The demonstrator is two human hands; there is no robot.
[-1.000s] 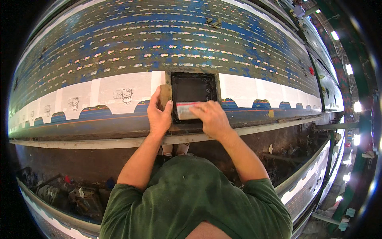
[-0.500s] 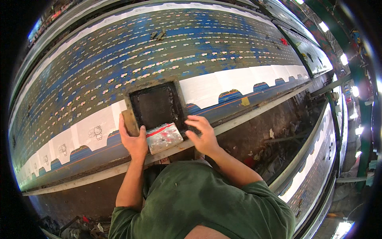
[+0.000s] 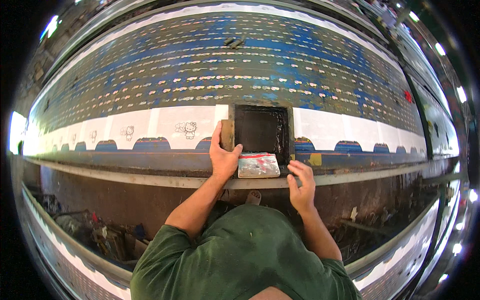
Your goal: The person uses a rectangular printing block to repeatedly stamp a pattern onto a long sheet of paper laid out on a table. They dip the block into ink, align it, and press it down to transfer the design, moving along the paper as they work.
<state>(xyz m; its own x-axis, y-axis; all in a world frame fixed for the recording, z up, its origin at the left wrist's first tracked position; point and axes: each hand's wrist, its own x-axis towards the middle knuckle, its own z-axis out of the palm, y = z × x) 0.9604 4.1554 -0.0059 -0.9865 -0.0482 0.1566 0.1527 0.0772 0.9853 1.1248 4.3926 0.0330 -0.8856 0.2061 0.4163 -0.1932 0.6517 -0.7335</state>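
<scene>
A dark screen-printing frame lies over the row of white cut pieces at the table's near edge, with black ink along its inner walls. My left hand grips its left side, thumb on the near left corner and fingers along a wooden strip. Across the frame's near side rests a flat, paint-smeared block with a red edge, its kind unclear; neither hand visibly holds it. Just beside the near right corner hovers my right hand, its fingers loosely apart and holding nothing.
White cut pieces line the long printing table; several to the left carry a black cartoon outline. Small dark lumps lie farther back. A metal rail runs along the near edge. Behind me stands another table.
The view has swung, so the table now runs level. My left hand keeps its hold on the frame's left side. My right hand stays open near the right corner, slightly closer to me.
</scene>
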